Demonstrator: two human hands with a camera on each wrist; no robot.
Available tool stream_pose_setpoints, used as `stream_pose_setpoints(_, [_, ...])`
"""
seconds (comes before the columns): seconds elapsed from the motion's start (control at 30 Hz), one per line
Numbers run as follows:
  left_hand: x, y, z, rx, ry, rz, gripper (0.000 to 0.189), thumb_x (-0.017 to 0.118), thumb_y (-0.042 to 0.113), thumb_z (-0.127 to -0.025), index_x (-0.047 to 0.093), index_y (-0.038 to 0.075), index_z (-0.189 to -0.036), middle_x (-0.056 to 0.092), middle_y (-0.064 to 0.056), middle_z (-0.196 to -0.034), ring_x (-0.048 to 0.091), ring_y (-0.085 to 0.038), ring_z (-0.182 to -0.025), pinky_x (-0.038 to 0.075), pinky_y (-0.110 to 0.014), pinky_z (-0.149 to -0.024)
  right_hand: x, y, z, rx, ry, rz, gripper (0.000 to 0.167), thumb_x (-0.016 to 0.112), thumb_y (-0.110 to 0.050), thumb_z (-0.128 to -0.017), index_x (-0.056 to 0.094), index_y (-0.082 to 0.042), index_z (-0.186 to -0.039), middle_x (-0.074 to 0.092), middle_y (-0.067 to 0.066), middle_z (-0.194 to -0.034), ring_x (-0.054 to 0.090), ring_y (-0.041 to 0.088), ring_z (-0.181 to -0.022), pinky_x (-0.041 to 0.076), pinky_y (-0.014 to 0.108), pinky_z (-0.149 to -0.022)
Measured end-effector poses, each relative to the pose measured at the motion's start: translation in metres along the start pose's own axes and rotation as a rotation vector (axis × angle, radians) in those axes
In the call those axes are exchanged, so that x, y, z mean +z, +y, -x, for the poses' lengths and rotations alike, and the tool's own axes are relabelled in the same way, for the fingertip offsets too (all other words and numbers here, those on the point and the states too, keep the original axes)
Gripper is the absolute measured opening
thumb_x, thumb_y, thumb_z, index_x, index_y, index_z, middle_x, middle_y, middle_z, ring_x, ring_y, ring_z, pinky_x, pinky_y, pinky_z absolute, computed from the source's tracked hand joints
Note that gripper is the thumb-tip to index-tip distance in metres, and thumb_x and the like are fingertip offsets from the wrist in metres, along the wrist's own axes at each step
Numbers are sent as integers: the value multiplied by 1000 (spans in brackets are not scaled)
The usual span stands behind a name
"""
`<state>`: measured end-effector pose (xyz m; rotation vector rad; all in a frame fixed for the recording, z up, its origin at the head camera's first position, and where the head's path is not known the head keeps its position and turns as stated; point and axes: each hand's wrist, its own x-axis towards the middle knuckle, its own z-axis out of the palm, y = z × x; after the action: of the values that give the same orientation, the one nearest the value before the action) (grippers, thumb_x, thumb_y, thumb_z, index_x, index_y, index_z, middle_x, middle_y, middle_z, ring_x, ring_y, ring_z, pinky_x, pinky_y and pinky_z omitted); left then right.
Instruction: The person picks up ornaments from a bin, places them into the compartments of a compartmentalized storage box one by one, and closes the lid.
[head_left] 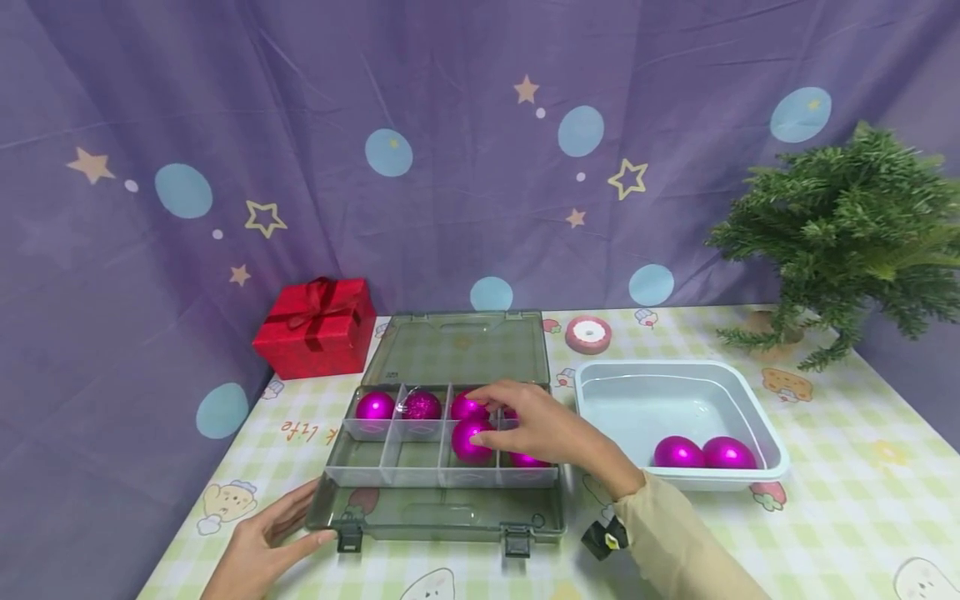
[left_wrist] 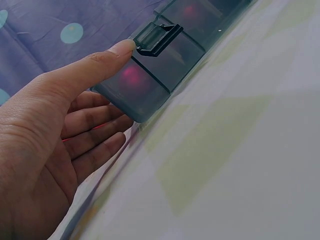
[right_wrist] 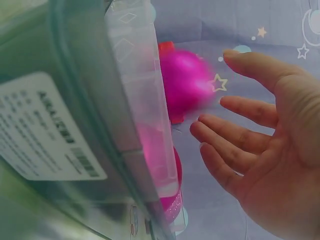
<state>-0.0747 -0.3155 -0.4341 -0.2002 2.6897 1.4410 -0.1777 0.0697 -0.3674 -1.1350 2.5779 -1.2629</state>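
Both hands (head_left: 258, 542) (head_left: 534, 423) are spread, left touching the divided box (head_left: 442, 527), right beside a magenta ball (head_left: 465, 446)

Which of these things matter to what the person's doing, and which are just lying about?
Apparently in use:
case, touched by left hand
balls, right hand at one
tub, holding two balls

Probably just lying about:
red box
roll
tree

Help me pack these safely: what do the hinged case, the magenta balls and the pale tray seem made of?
Hinged case: probably smooth plastic, smoky and see-through. Magenta balls: shiny or glittery, bright highlights; plastic or glass, unclear. Pale tray: likely plastic; opaque, smooth, softly glossy, rounded corners.
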Motion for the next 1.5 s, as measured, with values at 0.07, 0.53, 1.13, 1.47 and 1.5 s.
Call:
stream_pose_setpoints(0.07, [0, -1, 0, 2, 2, -3, 81, 88, 36, -84, 54, 5, -151, 58, -15, -146, 59, -29, -129, 50, -15, -97, -1, 1, 1, -3, 1, -5, 50, 78, -24, -96, 63, -2, -138, 67, 15, -127, 65, 30, -112, 59, 49, -94])
stream_pose_setpoints(0.53, [-2, 0, 0, -3, 4, -2, 81, 89, 36, -84, 54, 6, -151, 58, -15, -146, 61, -15, -125, 50, -15, -98, -36, 9, 34, 52, 94, -4, 42, 76, -25, -97, 67, -5, -132, 70, 8, -122, 66, 31, -110, 59, 52, -92])
stream_pose_setpoints(1.13, [-3, -1, 1, 7, 16, 10, 80, 89, 34, -84, 55, 6, -150, 59, -14, -145, 60, -9, -122, 50, -15, -98, -95, 43, 111, 187, 184, 161, 35, 73, -23, -99, 69, -7, -130, 72, 10, -123, 68, 29, -108, 58, 46, -87])
stream_pose_setpoints(1.47, [-1, 0, 1, 5, 6, 13, 80, 88, 35, -84, 54, 6, -151, 60, -15, -144, 58, -31, -131, 49, -15, -98, -112, 55, 139, 218, 158, 201, 34, 77, -20, -96, 69, -7, -127, 73, 5, -115, 69, 27, -102, 59, 37, -81])
stream_pose_setpoints(1.5, [0, 0, 1, 4, 4, 16, 80, 88, 35, -84, 54, 6, -151, 60, -15, -143, 58, -32, -131, 49, -15, -98, -114, 56, 141, 226, 149, 202, 34, 77, -20, -96, 69, -6, -127, 73, 5, -115, 69, 27, -102, 59, 37, -81])
